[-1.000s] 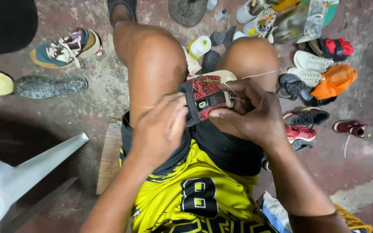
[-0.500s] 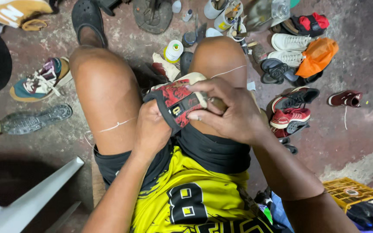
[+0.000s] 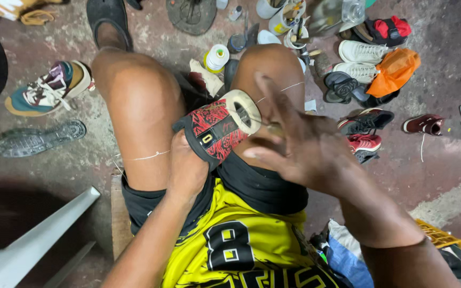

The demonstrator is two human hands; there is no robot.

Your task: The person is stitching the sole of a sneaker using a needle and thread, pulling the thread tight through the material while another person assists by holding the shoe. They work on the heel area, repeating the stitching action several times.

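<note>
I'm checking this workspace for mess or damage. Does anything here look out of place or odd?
Yes. A detached grey sole lies alone on the floor, and shoes are strewn in a loose heap. The red-and-black shoe gripped by the left hand has a loose thread trailing across the thigh. The right hand is blurred.

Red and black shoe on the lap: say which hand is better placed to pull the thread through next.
Right, probably. The right hand is raised beside the shoe's pale sole, fingers spread, with thread lying over that knee. The left hand is wrapped around the red and black shoe, steadying it.
</note>
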